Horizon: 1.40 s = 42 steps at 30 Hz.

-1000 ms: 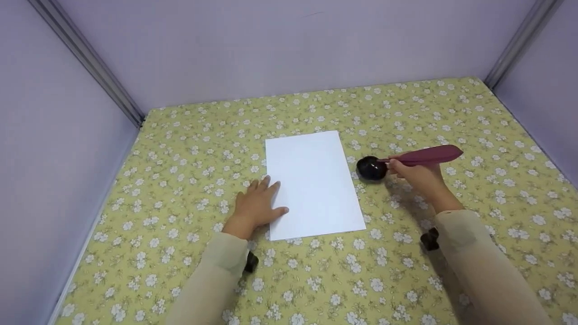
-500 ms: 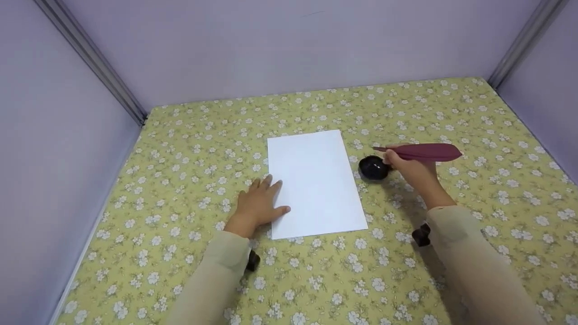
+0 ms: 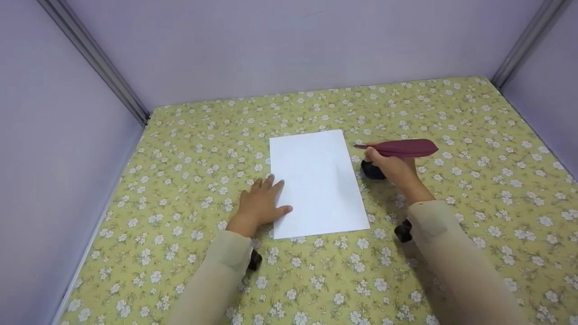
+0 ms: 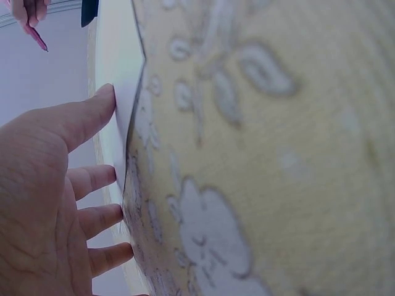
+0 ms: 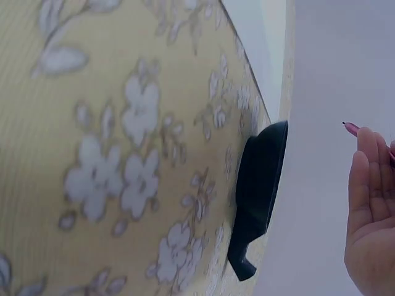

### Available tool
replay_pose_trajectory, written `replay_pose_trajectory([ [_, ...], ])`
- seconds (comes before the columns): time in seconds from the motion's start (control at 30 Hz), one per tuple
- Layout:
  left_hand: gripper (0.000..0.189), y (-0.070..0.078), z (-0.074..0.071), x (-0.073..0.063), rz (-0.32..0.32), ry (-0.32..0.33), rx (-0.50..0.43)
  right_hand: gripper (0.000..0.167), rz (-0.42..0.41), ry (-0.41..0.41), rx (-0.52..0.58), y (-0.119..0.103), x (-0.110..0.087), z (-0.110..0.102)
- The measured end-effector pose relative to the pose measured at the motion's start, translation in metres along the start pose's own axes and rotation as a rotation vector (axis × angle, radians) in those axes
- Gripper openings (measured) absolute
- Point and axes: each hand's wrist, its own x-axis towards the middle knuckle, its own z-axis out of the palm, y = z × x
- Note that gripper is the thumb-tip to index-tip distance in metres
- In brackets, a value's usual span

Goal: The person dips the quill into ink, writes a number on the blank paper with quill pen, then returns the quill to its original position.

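Left hand: spread, fingers straight, over the left edge of the paper; my thumb rests on the sheet, and my little finger is almost wholly cut off in the left wrist view.
Right hand: pinching the quill near its nib end, raised above the bench; the right wrist view cuts this hand off at its edge, so I cannot make out every finger.
Quill: dark red, its broad vane lying back over my right hand, the thin tip pointing towards the paper and standing in the air just right of its edge; my fingers hide part of the shaft, and the right wrist view shows little beyond the tip.
Paper: between my hands, white, with a faint grey shade on the side near my right hand; my left hand covers a bit of its edge.
Bowl: black, beneath my right hand, which hides its far side and inside from above, so I cannot tell what it holds; from the right wrist it shows a bent projection at one end.
Bench: under both hands, yellow cloth with white flowers, blurred close to the wrist cameras.
Sleeves: pale, behind my hands, cut off below.
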Motion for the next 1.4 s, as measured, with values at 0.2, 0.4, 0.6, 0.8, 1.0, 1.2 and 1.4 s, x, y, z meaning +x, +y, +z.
replay_pose_trajectory([
  [0.2, 0.077, 0.001, -0.001, 0.0, -0.001, -0.005, -0.012, 0.042, -0.016, 0.0, -0.012, -0.001, 0.001, 0.014],
  [0.4, 0.077, 0.001, -0.001, 0.0, -0.014, -0.02, -0.013, 0.041, -0.03, -0.023, 0.008, 0.002, 0.003, 0.024],
  [0.6, 0.077, 0.001, -0.001, 0.0, -0.013, -0.014, -0.008, 0.034, -0.055, -0.052, -0.053, 0.006, 0.005, 0.031],
  [0.8, 0.076, 0.001, -0.001, -0.001, -0.006, -0.013, -0.011, 0.028, -0.033, -0.078, -0.078, 0.008, 0.005, 0.037],
  [1.0, 0.077, 0.0, -0.001, -0.001, 0.0, -0.009, -0.013, 0.026, 0.023, -0.105, -0.116, 0.009, 0.004, 0.041],
  [1.2, 0.076, 0.0, 0.0, 0.0, 0.007, -0.002, 0.004, 0.026, 0.094, -0.134, -0.124, 0.012, 0.003, 0.042],
  [1.4, 0.075, 0.0, 0.0, -0.001, 0.012, 0.003, 0.014, 0.024, 0.158, -0.131, -0.132, 0.013, 0.003, 0.044],
])
